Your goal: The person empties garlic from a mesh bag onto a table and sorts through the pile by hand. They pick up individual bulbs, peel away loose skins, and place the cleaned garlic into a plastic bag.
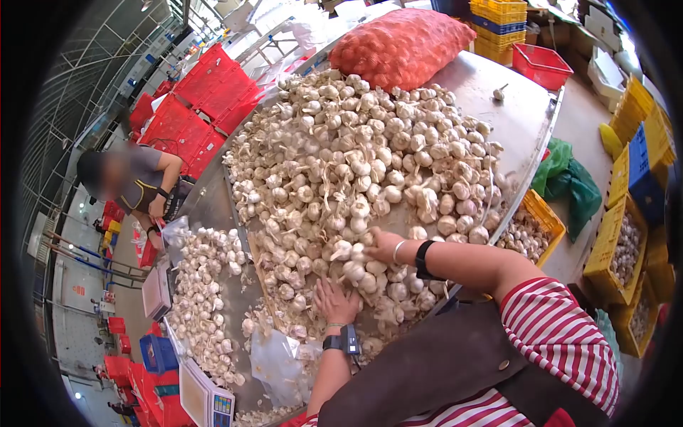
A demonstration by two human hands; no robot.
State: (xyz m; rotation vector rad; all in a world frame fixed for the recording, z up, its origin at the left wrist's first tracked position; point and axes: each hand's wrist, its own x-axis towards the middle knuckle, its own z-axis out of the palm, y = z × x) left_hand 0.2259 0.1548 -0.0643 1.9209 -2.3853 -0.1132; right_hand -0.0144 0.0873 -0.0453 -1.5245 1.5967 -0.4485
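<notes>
A large heap of garlic bulbs [356, 164] covers the metal table [516, 92] in front of me. My left hand [337, 303] lies palm down on the near part of the heap, its fingers stretched out and spread over the bulbs. A little above and to the right of it, my right hand [385, 247] reaches in from the right with its fingers curled round a garlic bulb at the heap's surface. Its fingertips are partly hidden among the bulbs. A clear plastic bag [276, 361] lies below left of my left hand.
A red mesh sack [400, 48] of garlic rests at the far edge. More garlic [203, 306] lies beyond a divider, beside weighing scales [203, 395]. A co-worker [139, 181] stands at left. Yellow crates [615, 245] stand at right, near a green mesh bag [573, 186].
</notes>
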